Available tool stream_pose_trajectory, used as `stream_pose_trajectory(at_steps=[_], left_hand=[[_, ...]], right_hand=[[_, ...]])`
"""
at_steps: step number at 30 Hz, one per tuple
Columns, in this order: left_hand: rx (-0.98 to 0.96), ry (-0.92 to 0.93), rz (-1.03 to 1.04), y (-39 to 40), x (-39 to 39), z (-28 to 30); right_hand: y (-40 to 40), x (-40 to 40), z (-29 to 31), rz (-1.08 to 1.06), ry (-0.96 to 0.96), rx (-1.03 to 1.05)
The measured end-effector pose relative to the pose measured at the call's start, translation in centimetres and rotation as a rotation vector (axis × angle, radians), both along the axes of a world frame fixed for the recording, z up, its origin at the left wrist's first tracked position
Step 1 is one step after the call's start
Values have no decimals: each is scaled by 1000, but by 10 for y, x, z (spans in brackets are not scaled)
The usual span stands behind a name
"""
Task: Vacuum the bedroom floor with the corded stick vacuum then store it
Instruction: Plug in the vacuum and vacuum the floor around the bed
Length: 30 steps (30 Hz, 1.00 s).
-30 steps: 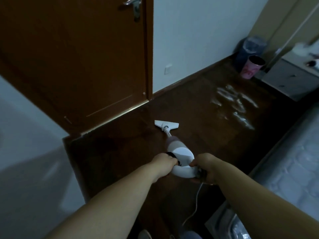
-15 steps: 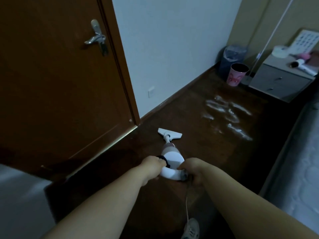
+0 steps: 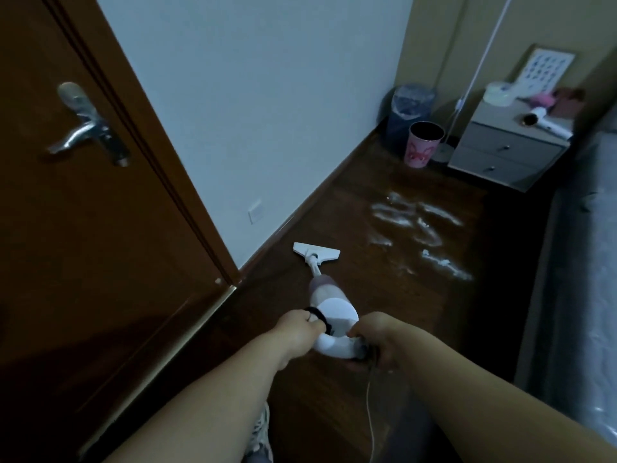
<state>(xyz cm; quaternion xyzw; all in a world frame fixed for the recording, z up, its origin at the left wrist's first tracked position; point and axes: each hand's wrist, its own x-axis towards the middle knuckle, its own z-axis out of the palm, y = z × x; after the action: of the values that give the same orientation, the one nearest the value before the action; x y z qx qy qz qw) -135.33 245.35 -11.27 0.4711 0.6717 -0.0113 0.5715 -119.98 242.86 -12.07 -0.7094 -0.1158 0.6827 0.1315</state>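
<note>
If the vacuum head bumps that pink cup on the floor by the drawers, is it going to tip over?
Probably, yes. The pink cup stands upright and is tall, narrowing toward its base, so a knock from the vacuum head would likely topple it. It looks empty and thin-walled, so probably light. Once down, its round tapered shape would likely roll in a curve.

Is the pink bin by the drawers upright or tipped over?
Upright. The pink bin stands on the floor with its dark open mouth facing up, between the blue bin and the drawers.

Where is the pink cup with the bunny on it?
The pink cup stands on the floor in the far right corner of the head view, between the blue bin and the grey drawers.
</note>
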Motion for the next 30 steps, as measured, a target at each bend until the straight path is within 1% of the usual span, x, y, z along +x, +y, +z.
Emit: stream_pose_trajectory(at_steps=[3, 6, 9, 12, 15, 19, 24, 30], left_hand=[[18, -24, -115, 52, -10, -14], [-14, -38, -243, 107, -29, -16], [-25, -51, -317, 148, -45, -14], [-36, -43, -407, 175, -57, -14], [-48, -56, -469, 189, -66, -15], [-46, -79, -484, 198, -66, -18], [-33, -64, -514, 202, -68, -15], [-12, -28, -538, 185, -79, -12]], right_hand=[[37, -12, 2, -88, -29, 2], [74, -36, 7, -183, -53, -23], [99, -57, 9, -270, -45, -32], [117, -73, 10, -331, 3, -63], [127, -83, 10, -369, -14, -78], [134, -90, 13, -419, -38, -52], [131, -95, 12, -469, -16, -36], [113, -107, 15, -482, 16, -12]])
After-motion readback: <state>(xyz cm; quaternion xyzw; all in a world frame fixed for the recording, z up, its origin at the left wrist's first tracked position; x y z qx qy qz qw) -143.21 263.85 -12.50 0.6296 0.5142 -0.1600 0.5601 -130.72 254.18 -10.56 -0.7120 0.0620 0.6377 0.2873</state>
